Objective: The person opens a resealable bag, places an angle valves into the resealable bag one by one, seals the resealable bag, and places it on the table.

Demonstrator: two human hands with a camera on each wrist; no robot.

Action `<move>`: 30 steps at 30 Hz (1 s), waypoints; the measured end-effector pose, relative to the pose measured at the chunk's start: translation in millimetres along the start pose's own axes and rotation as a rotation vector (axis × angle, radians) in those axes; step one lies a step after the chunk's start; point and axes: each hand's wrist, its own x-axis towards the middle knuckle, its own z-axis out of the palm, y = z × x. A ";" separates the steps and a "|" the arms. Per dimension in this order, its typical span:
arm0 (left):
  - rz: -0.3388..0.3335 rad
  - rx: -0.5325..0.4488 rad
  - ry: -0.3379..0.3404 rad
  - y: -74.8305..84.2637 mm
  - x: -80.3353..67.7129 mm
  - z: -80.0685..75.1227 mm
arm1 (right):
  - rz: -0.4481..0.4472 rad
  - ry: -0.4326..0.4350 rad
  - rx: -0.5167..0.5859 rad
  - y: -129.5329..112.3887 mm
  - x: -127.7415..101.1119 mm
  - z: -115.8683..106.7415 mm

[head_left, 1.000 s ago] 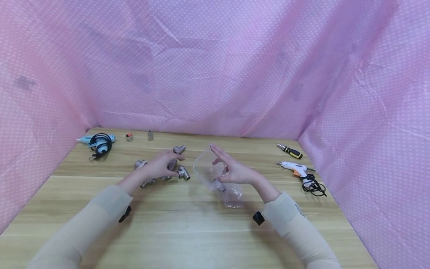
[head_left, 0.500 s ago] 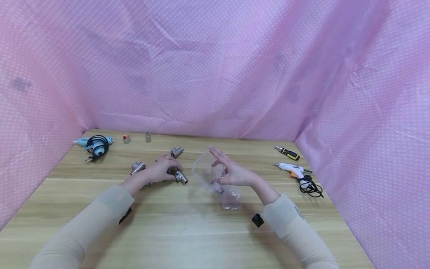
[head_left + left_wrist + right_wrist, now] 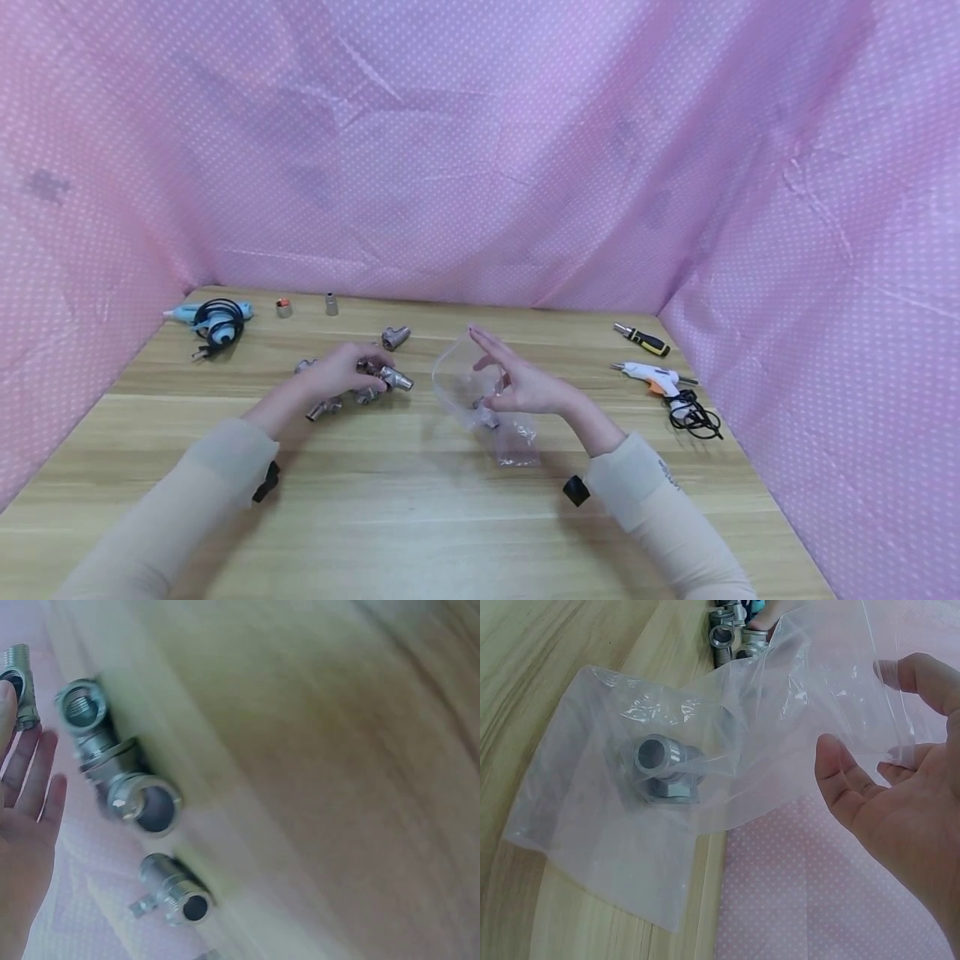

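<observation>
I note one pipe fitting (image 3: pixel 662 771) bagged; my right grip (image 3: pixel 517 385) pinches the plastic bag (image 3: pixel 630 825) open. My left grip (image 3: pixel 337 373) clasps another tee fitting (image 3: pixel 392 379); several loose fittings (image 3: pixel 318 408) beneath it remain.

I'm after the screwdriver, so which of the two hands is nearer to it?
Right. The right hand holds the clear bag mid-table, with the screwdriver off to its right; the left hand grips a metal fitting farther left.

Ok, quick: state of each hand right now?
Left hand: holding a silver threaded metal pipe fitting.
Right hand: holding open a clear plastic bag.
</observation>
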 end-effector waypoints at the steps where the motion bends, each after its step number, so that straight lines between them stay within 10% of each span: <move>1: -0.017 -0.021 0.008 1.8 -1.2 -2.0 | 0.001 -0.001 -0.002 -1.1 0.1 0.2; 13: -0.001 -0.081 0.160 32.2 -10.3 -19.2 | 0.009 -0.023 0.054 -41.2 -0.6 -7.0; 30: 0.082 -0.072 0.315 111.9 -8.5 -18.6 | 0.023 0.001 0.132 -2.8 7.7 -1.5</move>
